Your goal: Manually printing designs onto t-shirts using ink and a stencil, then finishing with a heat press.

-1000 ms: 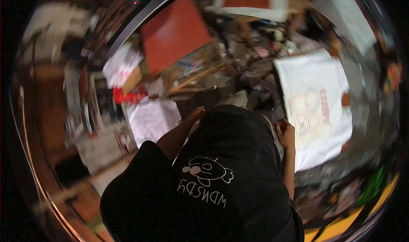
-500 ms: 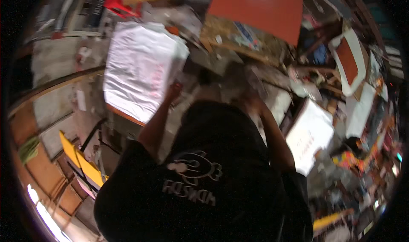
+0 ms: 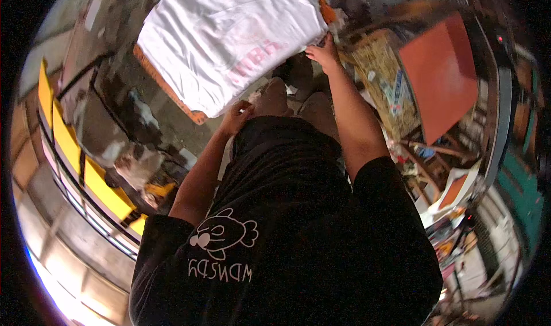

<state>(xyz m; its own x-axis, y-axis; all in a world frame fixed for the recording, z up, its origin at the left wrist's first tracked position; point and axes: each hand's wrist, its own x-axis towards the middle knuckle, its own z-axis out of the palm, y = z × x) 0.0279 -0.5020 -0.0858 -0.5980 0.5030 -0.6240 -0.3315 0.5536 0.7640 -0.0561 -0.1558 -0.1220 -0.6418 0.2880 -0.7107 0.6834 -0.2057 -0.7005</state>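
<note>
A white T-shirt (image 3: pixel 229 33) with a faded pink print lies spread over an orange-brown board (image 3: pixel 166 88) in front of me. Beside the shirt's near right corner, my right hand (image 3: pixel 326 56) has its thumb and fingers apart, the fingertips at the cloth's edge. Any hold on the cloth cannot be made out. My left hand (image 3: pixel 236 118) is at the shirt's near edge, close to my lap, with its fingers curled in. Whatever those fingers hold, if anything, is hidden. An orange patch (image 3: pixel 327 12) shows at the shirt's right edge.
To the right, a red-orange panel (image 3: pixel 442 76) stands beside a worn wooden surface (image 3: pixel 373 68) with scraps on it. A yellow slatted piece (image 3: pixel 69 148) on a dark frame is at the left. Crumpled plastic (image 3: pixel 138 165) and other litter lie on the floor.
My view has turned left, so the white shirt appears nearer and more central. My right hand has come to the shirt's edge; a second white sheet at the right has left view.
</note>
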